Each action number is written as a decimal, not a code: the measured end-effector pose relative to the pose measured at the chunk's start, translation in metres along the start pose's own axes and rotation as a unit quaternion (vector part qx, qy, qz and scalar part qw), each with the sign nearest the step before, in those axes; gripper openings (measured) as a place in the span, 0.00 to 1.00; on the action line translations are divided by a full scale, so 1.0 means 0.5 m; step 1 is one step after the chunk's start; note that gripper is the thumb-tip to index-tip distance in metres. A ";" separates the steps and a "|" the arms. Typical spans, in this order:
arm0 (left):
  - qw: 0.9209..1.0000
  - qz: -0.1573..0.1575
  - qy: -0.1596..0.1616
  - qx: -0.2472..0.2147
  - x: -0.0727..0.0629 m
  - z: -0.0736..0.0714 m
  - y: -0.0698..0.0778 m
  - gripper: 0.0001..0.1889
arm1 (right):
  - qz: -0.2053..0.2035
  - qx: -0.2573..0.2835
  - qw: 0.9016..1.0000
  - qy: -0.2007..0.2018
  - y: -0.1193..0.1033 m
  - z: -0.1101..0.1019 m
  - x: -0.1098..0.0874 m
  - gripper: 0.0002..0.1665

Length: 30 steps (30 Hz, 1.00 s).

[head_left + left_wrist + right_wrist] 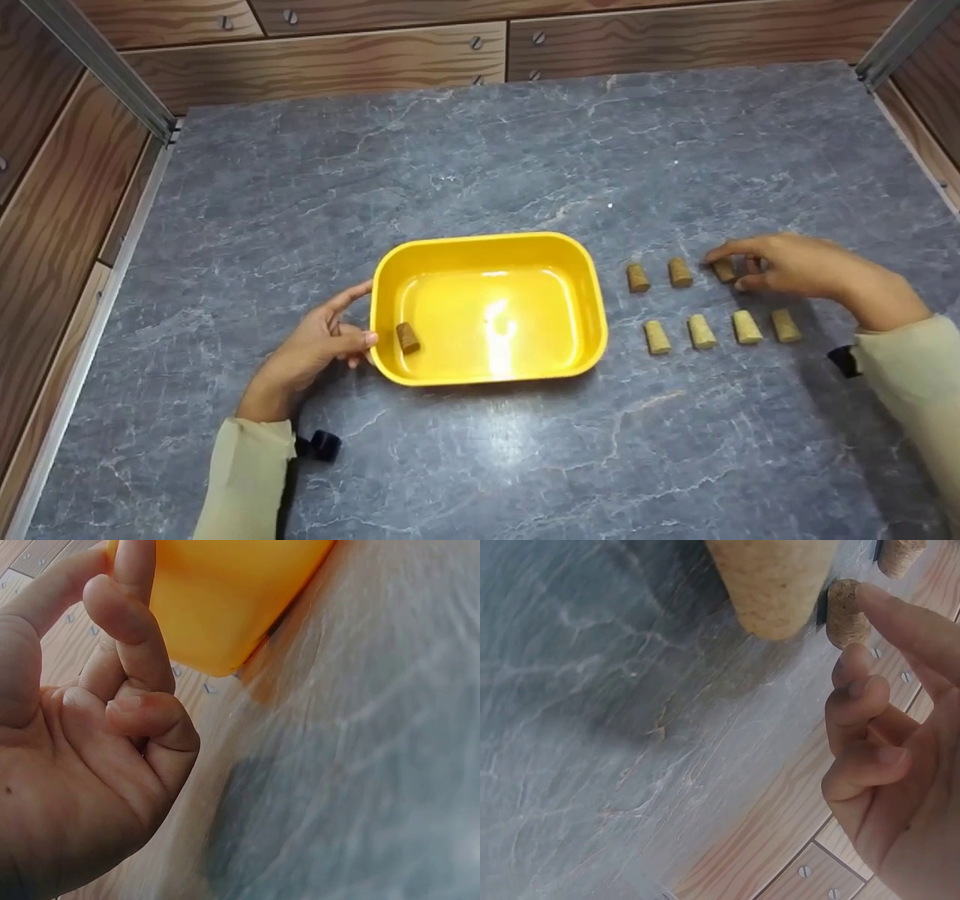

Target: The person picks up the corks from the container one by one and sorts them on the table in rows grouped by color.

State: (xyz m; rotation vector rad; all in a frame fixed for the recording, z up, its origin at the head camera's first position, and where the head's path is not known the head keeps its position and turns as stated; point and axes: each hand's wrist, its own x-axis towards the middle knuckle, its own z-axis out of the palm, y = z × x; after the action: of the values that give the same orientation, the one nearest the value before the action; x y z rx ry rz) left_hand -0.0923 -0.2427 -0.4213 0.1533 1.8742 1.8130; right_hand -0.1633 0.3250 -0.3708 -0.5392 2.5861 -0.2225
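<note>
My left hand (311, 341) grips the left wall of a yellow plastic tub (487, 379), thumb at the rim; its palm and curled lower fingers show in the left wrist view. A dark brown cork stopper (407, 338) lies inside the tub near its left end. At the right, my right hand (799, 266) has thumb and forefinger at either side of the rightmost brown cork (724, 270) in the back row. That same cork (845, 619) shows between the fingertips in the right wrist view, still lying on the tabletop.
Two more brown corks (680, 271) lie between the right hand and the tub. Several paler corks (702, 331) form a row nearer the front. The grey marbled tabletop (450, 165) is bounded by wood-patterned panels (322, 67) at the back and sides.
</note>
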 end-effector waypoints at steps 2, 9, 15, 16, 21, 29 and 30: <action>1.000 -0.001 0.001 -0.001 0.001 0.000 0.000 0.43 | -0.001 -0.005 1.000 0.005 0.003 0.000 0.000 0.28; 1.000 -0.006 0.005 -0.003 0.002 0.001 -0.002 0.43 | 0.011 -0.003 1.000 0.003 0.008 -0.002 -0.001 0.29; 1.000 -0.003 0.003 -0.007 0.000 0.000 0.000 0.43 | 0.024 -0.007 1.000 0.012 0.014 0.000 -0.001 0.30; 1.000 -0.003 0.003 -0.007 0.000 0.000 0.000 0.44 | 0.023 -0.009 1.000 0.013 0.015 0.001 -0.001 0.30; 1.000 -0.006 0.005 -0.003 -0.001 0.000 0.001 0.44 | 0.024 -0.013 1.000 0.012 0.015 0.006 0.003 0.29; 1.000 -0.008 0.009 -0.005 0.000 0.002 0.001 0.43 | 0.022 -0.018 1.000 0.012 0.009 0.003 0.003 0.28; 1.000 -0.007 0.009 -0.006 0.001 0.002 0.001 0.43 | 0.021 -0.020 0.999 0.013 0.010 0.002 0.003 0.28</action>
State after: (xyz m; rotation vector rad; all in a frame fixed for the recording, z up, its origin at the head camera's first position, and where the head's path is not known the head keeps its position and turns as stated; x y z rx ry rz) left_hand -0.0923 -0.2415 -0.4207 0.1190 1.8731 1.8215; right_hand -0.1657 0.3286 -0.3735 -0.4986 2.6286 -0.1634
